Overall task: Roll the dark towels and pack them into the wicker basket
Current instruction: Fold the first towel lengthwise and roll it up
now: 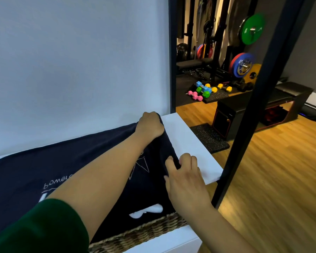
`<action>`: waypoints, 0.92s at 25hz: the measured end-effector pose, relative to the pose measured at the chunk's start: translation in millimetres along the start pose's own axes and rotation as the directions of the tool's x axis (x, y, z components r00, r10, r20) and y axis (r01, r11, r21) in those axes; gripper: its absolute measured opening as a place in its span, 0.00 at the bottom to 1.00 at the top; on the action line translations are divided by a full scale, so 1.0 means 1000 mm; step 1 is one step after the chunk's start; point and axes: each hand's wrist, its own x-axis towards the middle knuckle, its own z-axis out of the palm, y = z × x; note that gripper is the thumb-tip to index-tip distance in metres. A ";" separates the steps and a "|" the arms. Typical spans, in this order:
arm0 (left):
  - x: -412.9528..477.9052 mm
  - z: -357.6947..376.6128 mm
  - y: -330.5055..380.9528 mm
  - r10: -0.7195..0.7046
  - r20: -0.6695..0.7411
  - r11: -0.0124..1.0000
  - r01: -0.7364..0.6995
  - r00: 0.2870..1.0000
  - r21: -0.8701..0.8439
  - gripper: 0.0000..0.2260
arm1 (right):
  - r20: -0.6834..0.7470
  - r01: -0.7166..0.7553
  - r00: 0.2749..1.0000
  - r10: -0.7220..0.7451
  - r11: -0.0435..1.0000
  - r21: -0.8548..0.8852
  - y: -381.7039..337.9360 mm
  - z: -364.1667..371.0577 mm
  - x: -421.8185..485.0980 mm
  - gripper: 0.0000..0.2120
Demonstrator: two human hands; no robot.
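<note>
Gripping the far right corner of the dark navy cloth towel (44, 168), the left hand (150, 126) was clenched into a fist just above the middle of the frame. Its fingertips were hidden under the knuckles and the bunched fabric. The left forearm ran diagonally from a dark green sleeve (42, 229) in the lower left corner and covered much of the towel's white print. Only the letters "Powere" and part of a thin triangle outline could be read.

The right hand (186, 179), right of centre and lower, pinched the towel's right edge. The thumb lay on top of the cloth and the curled fingers sat at the hem, but whether they reached under it could not be made out.

The towel lay spread across the flat white tabletop (190, 143), from the left border to the centre. Its near edge dropped toward the brown woven wicker basket (144, 232) at the bottom, of which only a strip of rim showed. A small white patch beside that rim was too unclear to identify.

At upper right, between black frame bars (263, 88), coloured hexagonal dumbbells (204, 90) and round weight plates (252, 30) stood above a blurred honey-coloured wooden floor (281, 170).
</note>
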 end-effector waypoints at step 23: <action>-0.034 -0.016 -0.059 0.051 -0.002 0.998 -0.051 0.999 0.043 0.16 | 0.124 0.233 0.964 -0.234 0.972 0.017 -0.040 -0.018 0.000 0.17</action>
